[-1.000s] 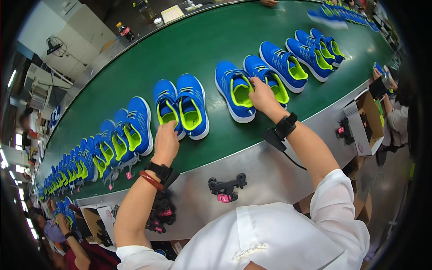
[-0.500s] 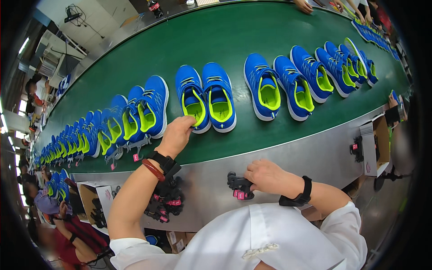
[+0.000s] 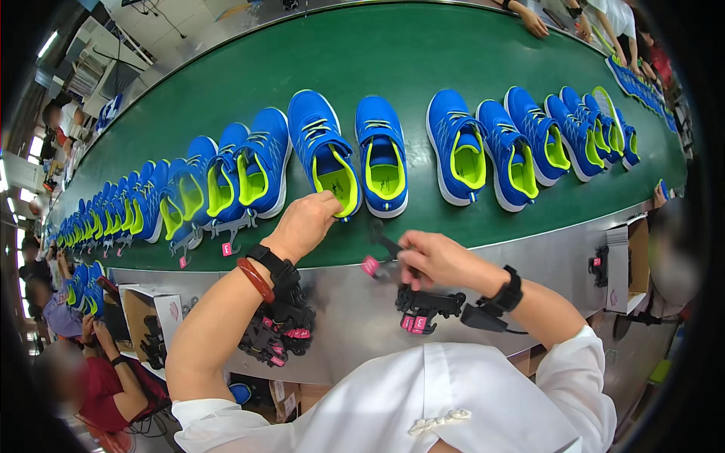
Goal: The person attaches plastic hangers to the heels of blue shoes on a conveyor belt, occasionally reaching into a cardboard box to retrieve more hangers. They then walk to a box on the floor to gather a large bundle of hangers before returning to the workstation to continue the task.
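Note:
A pair of blue shoes with yellow-green lining [image 3: 355, 155] lies on the green conveyor belt [image 3: 377, 68] in front of me. My left hand [image 3: 306, 223] grips the heel of the left shoe of that pair [image 3: 326, 155]. My right hand [image 3: 430, 259] holds a black hanger clip with a pink tag [image 3: 380, 255] just above the belt's near edge, to the right of my left hand. More black clips with pink tags [image 3: 423, 308] hang on the metal front panel under my right hand.
Several more blue shoe pairs line the belt to the left [image 3: 226, 181] and right [image 3: 521, 147]. A bunch of black clips [image 3: 276, 332] hangs below my left wrist. Other people sit at left [image 3: 83, 362] and right [image 3: 668, 257], and hands reach in at the far side [image 3: 532, 19].
My right hand dropped from the shoes on the belt to the metal panel, then rose with a clip toward the belt edge. The shoes drifted right; my left hand stayed on the shoe heel.

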